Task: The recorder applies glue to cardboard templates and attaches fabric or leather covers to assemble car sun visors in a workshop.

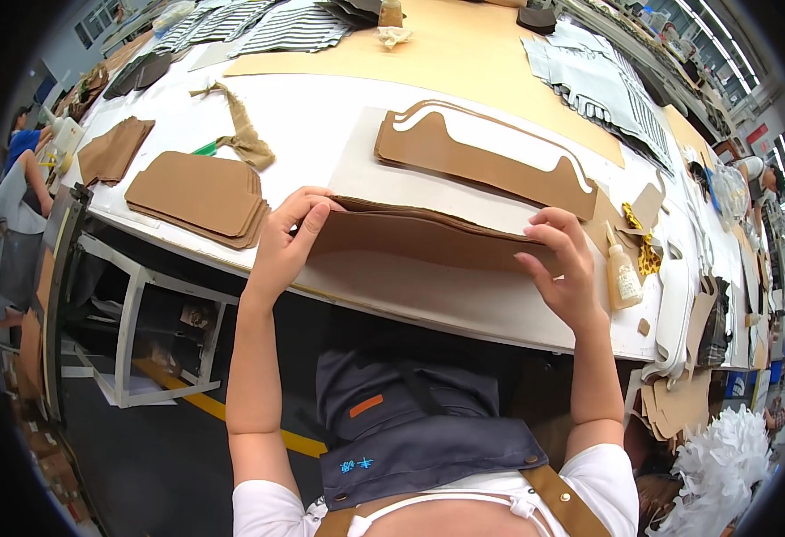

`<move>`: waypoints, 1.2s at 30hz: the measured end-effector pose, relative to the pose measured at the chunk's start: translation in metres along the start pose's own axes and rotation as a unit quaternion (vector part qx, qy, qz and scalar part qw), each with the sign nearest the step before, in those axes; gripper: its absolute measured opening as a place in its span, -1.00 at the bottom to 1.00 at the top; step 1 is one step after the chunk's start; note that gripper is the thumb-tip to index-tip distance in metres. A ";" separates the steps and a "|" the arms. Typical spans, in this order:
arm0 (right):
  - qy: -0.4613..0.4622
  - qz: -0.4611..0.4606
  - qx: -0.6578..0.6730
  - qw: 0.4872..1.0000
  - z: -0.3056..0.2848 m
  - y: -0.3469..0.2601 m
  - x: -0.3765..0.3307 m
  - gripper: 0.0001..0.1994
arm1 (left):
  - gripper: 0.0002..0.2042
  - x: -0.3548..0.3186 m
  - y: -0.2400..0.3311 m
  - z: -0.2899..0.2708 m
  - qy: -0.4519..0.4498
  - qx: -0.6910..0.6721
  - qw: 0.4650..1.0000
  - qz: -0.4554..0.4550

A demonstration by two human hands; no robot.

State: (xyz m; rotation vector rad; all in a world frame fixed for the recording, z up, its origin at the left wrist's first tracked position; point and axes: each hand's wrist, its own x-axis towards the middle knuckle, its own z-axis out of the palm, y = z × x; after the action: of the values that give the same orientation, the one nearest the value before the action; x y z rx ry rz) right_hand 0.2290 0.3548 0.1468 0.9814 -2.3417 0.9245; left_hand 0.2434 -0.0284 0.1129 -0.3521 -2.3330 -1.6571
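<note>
Both of my hands hold a stack of long brown leather pieces (419, 237) over a grey board (464, 291) on the white table (312, 112). My left hand (290, 237) grips the stack's left end, fingers curled over the top edge. My right hand (558, 264) pinches the right end, thumb in front. Behind the held stack lies another pile of brown curved pieces with white edging (486, 161).
A stack of brown panels (200, 195) lies left of my left hand, with a tan rag (245, 134) behind it. A small glue bottle (623, 273) stands right of my right hand. Striped and grey fabric pieces (589, 76) lie further back. Another person (21, 174) works at far left.
</note>
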 end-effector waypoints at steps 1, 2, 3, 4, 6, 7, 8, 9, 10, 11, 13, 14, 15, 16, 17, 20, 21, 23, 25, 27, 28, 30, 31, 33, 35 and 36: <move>0.000 0.001 0.001 1.000 0.001 -0.003 0.002 -0.56 | -0.70 0.000 0.001 -0.001 0.002 -0.003 1.000 -0.001; -0.014 -0.022 -0.027 0.999 0.002 -0.004 0.005 -0.57 | -0.70 0.000 0.002 -0.001 0.002 -0.002 1.000 -0.002; -0.028 -0.044 -0.053 0.997 0.004 -0.007 0.007 -0.59 | -0.70 0.000 0.002 -0.001 -0.006 -0.008 1.000 -0.008; -0.028 -0.049 -0.054 0.997 0.006 -0.011 0.010 -0.63 | -0.69 0.000 0.003 -0.001 -0.013 -0.014 1.000 -0.015; -0.039 -0.066 -0.057 0.995 0.011 -0.016 0.018 -0.63 | -0.69 0.001 0.003 -0.002 -0.011 -0.014 1.000 -0.013; -0.050 -0.081 -0.063 0.994 0.012 -0.017 0.022 -0.64 | -0.70 0.002 0.002 -0.002 -0.011 -0.016 1.000 -0.011; -0.048 -0.084 -0.061 0.993 0.014 -0.017 0.026 -0.64 | -0.70 0.004 0.001 -0.002 -0.008 -0.013 1.000 -0.010; -0.052 -0.078 -0.070 0.993 0.015 -0.018 0.027 -0.65 | -0.70 0.003 -0.001 -0.001 -0.006 -0.020 1.000 -0.003; -0.056 -0.071 -0.078 0.993 0.017 -0.020 0.028 -0.66 | -0.70 0.003 -0.002 -0.001 -0.003 -0.026 1.000 0.004; -0.055 -0.074 -0.074 0.993 0.019 -0.021 0.029 -0.66 | -0.70 0.002 0.000 -0.001 0.000 -0.022 1.000 0.003; -0.036 -0.052 -0.081 0.995 0.021 -0.025 0.030 -0.71 | -0.70 0.003 0.001 0.001 -0.008 -0.046 0.999 -0.003; -0.035 -0.054 -0.078 0.995 0.022 -0.027 0.031 -0.71 | -0.70 0.002 0.001 0.000 -0.010 -0.043 0.999 0.000; -0.035 -0.028 -0.072 0.996 0.023 -0.029 0.032 -0.74 | -0.70 0.002 0.000 -0.001 -0.008 -0.040 0.999 -0.001; -0.035 -0.002 -0.066 0.997 0.023 -0.030 0.033 -0.76 | -0.70 0.002 0.000 -0.003 -0.013 -0.036 0.999 -0.002; -0.035 -0.004 -0.062 0.997 0.024 -0.032 0.033 -0.76 | -0.69 0.003 0.000 -0.004 -0.018 -0.032 0.999 -0.004; -0.055 -0.010 -0.081 0.995 0.030 -0.034 0.039 -0.79 | -0.66 0.003 -0.001 -0.005 -0.020 -0.046 0.999 -0.001; -0.051 -0.023 -0.093 0.994 0.032 -0.033 0.040 -0.79 | -0.66 0.004 0.001 -0.006 -0.014 -0.041 0.999 -0.004; -0.049 -0.043 -0.099 0.993 0.037 -0.033 0.042 -0.80 | -0.61 0.006 0.005 -0.008 -0.033 -0.046 0.998 -0.020; -0.038 -0.012 -0.074 0.996 0.042 -0.035 0.042 -0.80 | -0.51 0.007 0.005 -0.010 -0.033 -0.038 0.999 -0.017; -0.038 -0.022 -0.065 0.997 0.042 -0.036 0.042 -0.81 | -0.42 0.008 0.004 -0.013 -0.048 -0.092 0.994 -0.021; -0.036 -0.012 -0.059 0.998 0.042 -0.037 0.042 -0.82 | -0.27 0.009 0.004 -0.016 -0.053 -0.068 0.996 -0.024; -0.034 -0.001 -0.053 0.998 0.042 -0.038 0.040 -0.82 | -0.23 0.011 0.000 -0.024 -0.055 -0.061 0.996 -0.026; -0.035 -0.004 -0.050 0.998 0.043 -0.039 0.039 -0.82 | -0.19 0.011 -0.001 -0.028 -0.063 -0.057 0.996 -0.025; -0.029 0.004 -0.052 0.998 0.044 -0.039 0.039 -0.82 | -0.12 0.010 -0.003 -0.032 -0.055 -0.041 0.997 -0.045; -0.030 0.001 -0.053 0.998 0.046 -0.041 0.040 -0.82 | -0.12 0.007 -0.009 -0.035 -0.049 -0.033 0.997 -0.046; -0.029 0.002 -0.058 0.998 0.046 -0.041 0.040 -0.82 | -0.12 0.007 -0.011 -0.034 -0.049 -0.033 0.997 -0.046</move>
State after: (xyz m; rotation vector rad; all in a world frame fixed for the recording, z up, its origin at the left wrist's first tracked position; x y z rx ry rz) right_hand 0.2272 0.2820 0.1569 0.9685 -2.4156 0.7609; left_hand 0.2358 -0.0633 0.1163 -0.3510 -2.4022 -1.8021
